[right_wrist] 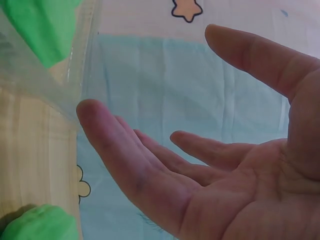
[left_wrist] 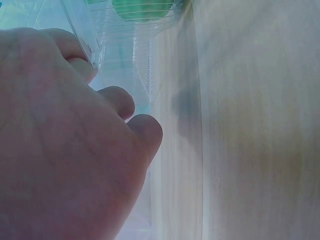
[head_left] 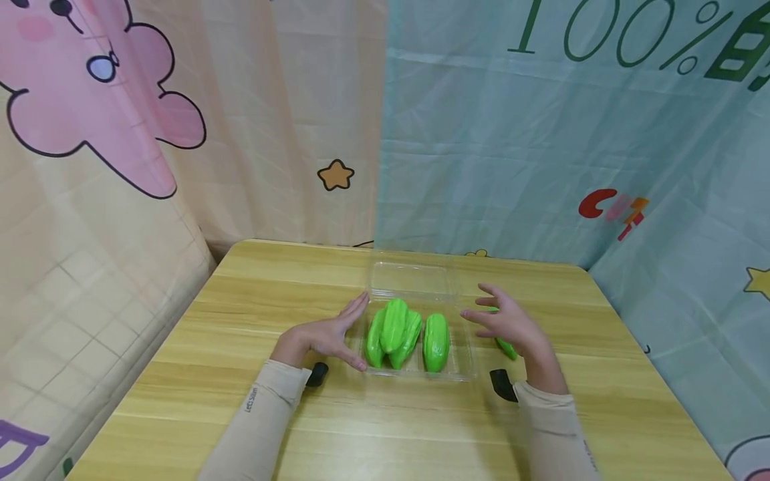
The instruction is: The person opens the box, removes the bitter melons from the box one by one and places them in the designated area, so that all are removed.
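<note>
A clear plastic box (head_left: 462, 357) stands mid-table, its transparent lid (head_left: 414, 280) folded back behind it. Inside, several green ridged oblong pieces (head_left: 394, 325) are heaped at the left, and a single green piece (head_left: 436, 342) lies at the right. My left hand (head_left: 327, 334) spreads its fingers and thumb along the box's left side; in the left wrist view its fingertips (left_wrist: 117, 100) are at the clear wall. To the right of the box hovers my right hand (head_left: 508, 324), fingers spread and holding nothing. Partly hidden behind it, another green piece (head_left: 506, 348) lies on the table.
The wooden table (head_left: 373, 434) carries the box and the loose green piece. Printed curtains (head_left: 289, 133) hang behind the table and on both sides. Black wrist mounts (head_left: 504, 385) stick out inward from both sleeves.
</note>
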Motion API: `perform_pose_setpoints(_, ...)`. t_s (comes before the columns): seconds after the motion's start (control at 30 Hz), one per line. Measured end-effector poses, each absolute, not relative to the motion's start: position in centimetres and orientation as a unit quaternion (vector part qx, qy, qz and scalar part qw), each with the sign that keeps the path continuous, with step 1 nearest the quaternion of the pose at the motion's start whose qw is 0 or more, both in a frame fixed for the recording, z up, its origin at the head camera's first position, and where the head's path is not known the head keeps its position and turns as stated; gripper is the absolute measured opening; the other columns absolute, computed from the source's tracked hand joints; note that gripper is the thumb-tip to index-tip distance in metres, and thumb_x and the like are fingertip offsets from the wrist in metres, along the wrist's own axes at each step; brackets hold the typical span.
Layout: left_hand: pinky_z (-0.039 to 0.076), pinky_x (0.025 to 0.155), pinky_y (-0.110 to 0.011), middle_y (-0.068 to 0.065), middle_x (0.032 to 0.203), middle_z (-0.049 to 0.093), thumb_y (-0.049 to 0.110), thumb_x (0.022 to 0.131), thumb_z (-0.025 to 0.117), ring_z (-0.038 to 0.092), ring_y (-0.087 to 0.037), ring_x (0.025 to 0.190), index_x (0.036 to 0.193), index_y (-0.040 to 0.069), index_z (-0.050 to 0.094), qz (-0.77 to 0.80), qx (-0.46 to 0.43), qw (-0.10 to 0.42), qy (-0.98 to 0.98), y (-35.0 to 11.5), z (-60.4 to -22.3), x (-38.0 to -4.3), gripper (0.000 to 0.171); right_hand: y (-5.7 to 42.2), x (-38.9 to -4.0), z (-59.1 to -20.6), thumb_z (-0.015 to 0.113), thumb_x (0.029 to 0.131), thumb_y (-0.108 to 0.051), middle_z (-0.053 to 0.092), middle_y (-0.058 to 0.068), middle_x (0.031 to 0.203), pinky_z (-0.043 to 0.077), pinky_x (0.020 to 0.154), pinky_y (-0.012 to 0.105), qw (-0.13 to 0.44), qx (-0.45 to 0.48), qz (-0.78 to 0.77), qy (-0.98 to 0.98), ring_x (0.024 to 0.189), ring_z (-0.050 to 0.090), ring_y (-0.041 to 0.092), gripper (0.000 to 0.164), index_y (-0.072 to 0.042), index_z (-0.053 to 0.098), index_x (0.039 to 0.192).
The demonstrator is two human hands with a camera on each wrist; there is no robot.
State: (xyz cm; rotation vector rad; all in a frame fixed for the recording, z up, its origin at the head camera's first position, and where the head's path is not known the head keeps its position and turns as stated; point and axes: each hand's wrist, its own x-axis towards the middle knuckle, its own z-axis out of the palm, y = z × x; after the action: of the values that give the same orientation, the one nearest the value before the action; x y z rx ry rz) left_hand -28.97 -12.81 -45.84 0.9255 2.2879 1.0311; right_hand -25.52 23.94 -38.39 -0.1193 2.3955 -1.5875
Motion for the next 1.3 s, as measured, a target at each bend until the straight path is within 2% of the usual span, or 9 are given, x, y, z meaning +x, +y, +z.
perform_pose_setpoints(0.13, 0.003, 0.118, -0.060, -0.010, 0.164, -0.027, 0.037, 0.075, 0.090, -0.021, -0.031, 0.149, 0.159, 0.013, -0.019, 0.378, 0.335, 0.228, 0.832, -12.9, -45.9, -29.0, 0.140, 23.3, -25.7, -38.6, 0.070, 0.097, -0.021, 0.026, 0.036, 0.154, 0.053, 0.094, 0.051, 0.145, -0.052, -0.545, 0.824, 0.126, 0.050, 0.050, 0.090, -0.001, 0.009, 0.160)
perform_pose_setpoints(0.3, 0.003, 0.118, -0.059, -0.010, 0.164, -0.027, 0.036, 0.076, 0.090, -0.021, -0.031, 0.149, 0.159, 0.012, -0.019, 0.379, 0.336, 0.225, 0.833, -13.0, -46.0, -29.1, 0.139, 22.7, -25.9, -39.0, 0.071, 0.096, -0.021, 0.028, 0.038, 0.152, 0.055, 0.091, 0.048, 0.166, -0.064, -0.538, 0.824, 0.123, 0.053, 0.051, 0.090, 0.001, 0.012, 0.159)
perform_pose_setpoints(0.8, 0.004, 0.118, -0.059, -0.008, 0.163, -0.029, 0.038, 0.076, 0.090, -0.022, -0.030, 0.148, 0.158, 0.011, -0.019, 0.376, 0.339, 0.229, 0.832, -13.0, -46.1, -29.1, 0.139, 20.9, -25.8, -40.5, 0.078, 0.091, -0.020, 0.034, 0.039, 0.148, 0.057, 0.086, 0.048, 0.190, -0.083, -0.499, 0.842, 0.114, 0.061, 0.043, 0.093, 0.001, 0.017, 0.158)
perform_pose_setpoints(1.07, 0.004, 0.118, -0.058, -0.008, 0.163, -0.028, 0.038, 0.076, 0.090, -0.021, -0.029, 0.149, 0.159, 0.012, -0.019, 0.378, 0.339, 0.229, 0.830, -12.8, -46.2, -29.2, 0.139, 19.7, -25.6, -41.3, 0.079, 0.089, -0.025, 0.039, 0.036, 0.146, 0.053, 0.091, 0.051, 0.180, -0.090, -0.448, 0.871, 0.127, 0.049, 0.049, 0.094, 0.002, 0.020, 0.157)
perform_pose_setpoints(1.3, 0.003, 0.118, -0.057, -0.008, 0.163, -0.028, 0.037, 0.075, 0.090, -0.022, -0.028, 0.148, 0.159, 0.012, -0.018, 0.376, 0.334, 0.232, 0.833, -12.7, -46.1, -29.1, 0.139, 19.1, -25.5, -42.1, 0.080, 0.087, -0.031, 0.043, 0.035, 0.144, 0.047, 0.099, 0.057, 0.158, -0.084, -0.388, 0.904, 0.130, 0.046, 0.050, 0.098, 0.006, 0.021, 0.156)
